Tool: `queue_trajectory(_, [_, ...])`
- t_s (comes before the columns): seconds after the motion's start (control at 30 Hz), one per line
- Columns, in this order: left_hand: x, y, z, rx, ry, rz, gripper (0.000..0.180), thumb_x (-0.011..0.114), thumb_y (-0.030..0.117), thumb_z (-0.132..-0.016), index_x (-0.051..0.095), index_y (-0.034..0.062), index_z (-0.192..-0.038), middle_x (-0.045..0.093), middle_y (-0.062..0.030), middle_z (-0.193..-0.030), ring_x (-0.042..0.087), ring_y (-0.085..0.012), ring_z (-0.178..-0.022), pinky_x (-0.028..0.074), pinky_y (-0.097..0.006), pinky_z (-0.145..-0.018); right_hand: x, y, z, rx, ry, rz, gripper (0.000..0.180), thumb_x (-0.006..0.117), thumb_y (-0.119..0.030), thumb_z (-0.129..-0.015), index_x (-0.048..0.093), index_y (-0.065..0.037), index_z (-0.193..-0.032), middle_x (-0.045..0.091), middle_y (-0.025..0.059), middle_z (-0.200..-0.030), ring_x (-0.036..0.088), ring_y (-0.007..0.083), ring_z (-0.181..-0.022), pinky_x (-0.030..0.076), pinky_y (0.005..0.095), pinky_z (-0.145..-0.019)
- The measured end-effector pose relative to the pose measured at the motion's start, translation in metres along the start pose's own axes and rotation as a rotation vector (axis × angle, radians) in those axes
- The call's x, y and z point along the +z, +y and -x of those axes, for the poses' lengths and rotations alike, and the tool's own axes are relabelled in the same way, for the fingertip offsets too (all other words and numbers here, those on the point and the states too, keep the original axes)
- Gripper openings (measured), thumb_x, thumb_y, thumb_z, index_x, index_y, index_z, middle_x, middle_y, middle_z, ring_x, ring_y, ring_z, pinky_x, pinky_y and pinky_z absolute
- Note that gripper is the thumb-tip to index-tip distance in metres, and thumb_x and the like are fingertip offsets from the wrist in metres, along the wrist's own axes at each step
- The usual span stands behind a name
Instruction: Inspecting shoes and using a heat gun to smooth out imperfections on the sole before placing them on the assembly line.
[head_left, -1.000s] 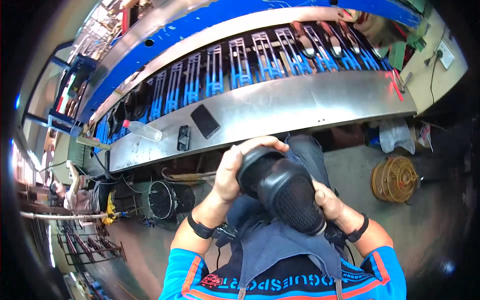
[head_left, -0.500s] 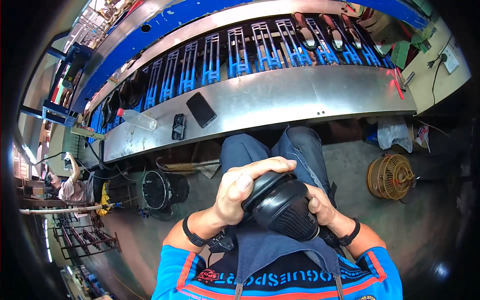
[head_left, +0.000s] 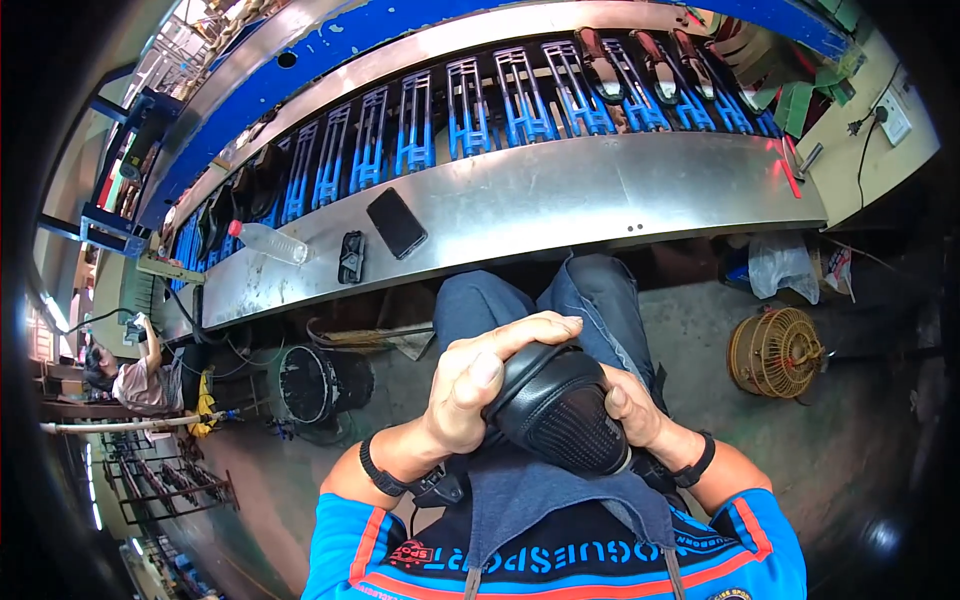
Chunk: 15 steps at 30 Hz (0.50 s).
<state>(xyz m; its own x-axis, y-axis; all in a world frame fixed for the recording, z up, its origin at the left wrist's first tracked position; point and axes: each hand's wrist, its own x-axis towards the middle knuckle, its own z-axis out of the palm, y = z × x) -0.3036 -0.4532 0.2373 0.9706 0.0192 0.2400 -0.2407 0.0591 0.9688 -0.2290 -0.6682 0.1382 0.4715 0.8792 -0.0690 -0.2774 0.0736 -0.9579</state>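
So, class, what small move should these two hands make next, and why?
Probably tilt the black perforated shoe a little: the left hand partly covers its far end, the right hand supports its side, and its sole is hidden from view.

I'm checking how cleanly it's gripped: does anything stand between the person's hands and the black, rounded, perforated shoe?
Nothing visible does: the bare left hand and bare right hand rest directly on the shiny black, rounded, leather-like shoe with small perforations, one on either side. Their palm sides are hidden.
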Motion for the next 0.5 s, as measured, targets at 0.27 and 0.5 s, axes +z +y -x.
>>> queue_trajectory(0.27, [0.005, -0.006, 0.007, 0.027, -0.078, -0.016, 0.069, 0.031, 0.049, -0.102, 0.058, -0.0096, -0.127, 0.06, -0.0282, -0.132, 0.057, -0.0381, -0.126, 0.042, -0.044, -0.109, -0.001, 0.006, 0.003, 0.0, -0.018, -0.068, 0.093, 0.05, -0.081, -0.086, 0.061, 0.006, -0.118, 0.064, 0.0058, -0.098, 0.057, 0.0125, -0.091, 0.046, 0.0276, -0.079])
queue_trajectory(0.5, [0.004, 0.036, 0.006, 0.152, -0.198, -0.477, 0.08, 0.082, 0.021, -0.082, 0.041, -0.0067, -0.145, 0.045, -0.0335, -0.146, 0.051, -0.0439, -0.133, 0.04, -0.048, -0.11, -0.005, 0.005, 0.006, -0.026, -0.025, -0.053, 0.094, 0.045, -0.079, -0.09, 0.058, 0.007, -0.125, 0.067, 0.0114, -0.112, 0.061, 0.0173, -0.105, 0.048, 0.0306, -0.092])
